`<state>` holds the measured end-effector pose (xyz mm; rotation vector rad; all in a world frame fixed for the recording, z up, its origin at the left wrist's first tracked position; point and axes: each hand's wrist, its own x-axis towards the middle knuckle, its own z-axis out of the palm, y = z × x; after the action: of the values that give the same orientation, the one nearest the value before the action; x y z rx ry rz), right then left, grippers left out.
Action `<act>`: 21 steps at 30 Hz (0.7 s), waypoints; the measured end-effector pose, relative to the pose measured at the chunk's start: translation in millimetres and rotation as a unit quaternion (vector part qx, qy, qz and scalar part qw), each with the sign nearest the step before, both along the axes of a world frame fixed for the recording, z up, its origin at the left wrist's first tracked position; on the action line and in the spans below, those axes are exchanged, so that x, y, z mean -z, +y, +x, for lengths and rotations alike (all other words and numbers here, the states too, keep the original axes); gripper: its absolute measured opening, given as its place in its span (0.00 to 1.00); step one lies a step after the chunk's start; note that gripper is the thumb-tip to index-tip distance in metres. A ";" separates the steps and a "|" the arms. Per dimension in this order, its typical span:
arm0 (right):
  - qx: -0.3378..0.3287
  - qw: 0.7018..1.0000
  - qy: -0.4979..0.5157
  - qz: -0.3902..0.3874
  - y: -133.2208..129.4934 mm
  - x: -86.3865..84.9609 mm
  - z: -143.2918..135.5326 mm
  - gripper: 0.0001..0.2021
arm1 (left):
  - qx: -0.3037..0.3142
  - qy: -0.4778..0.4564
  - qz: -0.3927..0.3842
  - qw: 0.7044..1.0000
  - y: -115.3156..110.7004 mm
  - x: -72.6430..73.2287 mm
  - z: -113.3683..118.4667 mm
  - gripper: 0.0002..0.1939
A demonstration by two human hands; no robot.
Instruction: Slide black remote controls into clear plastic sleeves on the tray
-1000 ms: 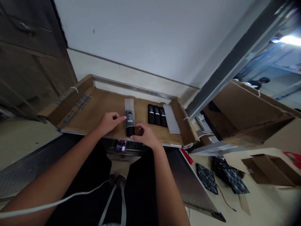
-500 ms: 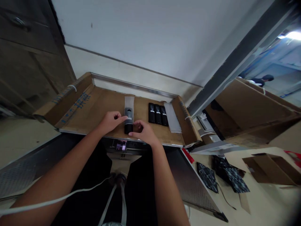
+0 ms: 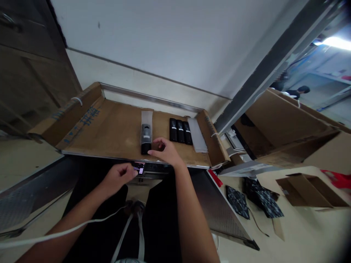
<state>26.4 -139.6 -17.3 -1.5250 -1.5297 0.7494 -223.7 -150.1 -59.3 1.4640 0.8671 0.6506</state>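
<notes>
White-labelled black remote (image 3: 146, 147) lying midway along the tray (image 3: 117, 128), poking from a cloudy sleeve (image 3: 146, 117).
Right hand (image 3: 163, 149) is resting spread, thumb touching it; left hand (image 3: 120, 178) is hanging curled before the tray, grip unclear.

A large open cardboard box (image 3: 293, 128) sits at the right; to its left a grey post (image 3: 270, 60) slants upward, and past that a pale wall panel (image 3: 164, 40) spreads farther left of the box. Well off to the box's left, a dark brown panel carries a metal handle (image 3: 8, 20). Beyond the box is a person (image 3: 293, 94) in dark clothing, and above it glows a bright light (image 3: 336, 43). Below the box, on the floor (image 3: 298, 230), lie dark patterned pieces (image 3: 237, 201) and a smaller open carton (image 3: 307, 191)
</notes>
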 end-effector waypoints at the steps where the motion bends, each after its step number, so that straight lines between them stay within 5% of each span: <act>1: 0.003 1.000 0.001 -0.003 0.1 -0.1 -0.2 0.25 | -0.006 0.021 -0.017 1.000 -9.6 15.9 -2.6 0.28; 5: 0.012 1.000 0.005 -0.018 -0.3 -0.5 -1.0 0.25 | 0.005 0.081 -0.036 0.996 -26.1 69.8 -2.6 0.28; 8: 0.012 1.000 0.011 -0.012 -0.2 0.8 -0.6 0.25 | 0.041 0.115 -0.008 0.993 -24.2 89.1 3.6 0.26; 21: 0.011 0.999 0.027 -0.017 -0.2 0.4 -0.1 0.25 | 0.102 0.178 0.000 0.979 -30.9 104.4 9.1 0.26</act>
<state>26.3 -139.8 -17.7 -1.5320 -1.4653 0.8003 -214.6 -181.0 -163.7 1.6727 0.9713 0.2372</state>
